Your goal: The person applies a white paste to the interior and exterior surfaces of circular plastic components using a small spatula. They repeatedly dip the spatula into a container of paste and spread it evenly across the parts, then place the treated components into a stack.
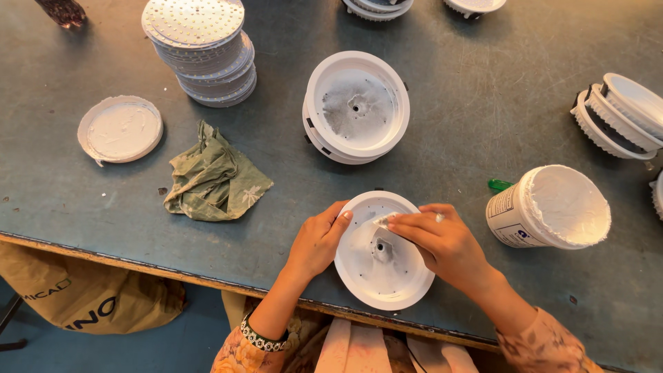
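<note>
Two hands work one white round housing [382,266] at the table's [442,159] near edge. The left hand [318,240] curls around its left rim, steadying it. The right hand [442,242] presses closed fingertips [395,222], seemingly pinching a small whitish wad, inside the upper rim. Spreading well likely calls for a firm rim hold and even strokes. An open tub of white paste [549,207] stands just right; a green rag [214,179] lies left.
</note>
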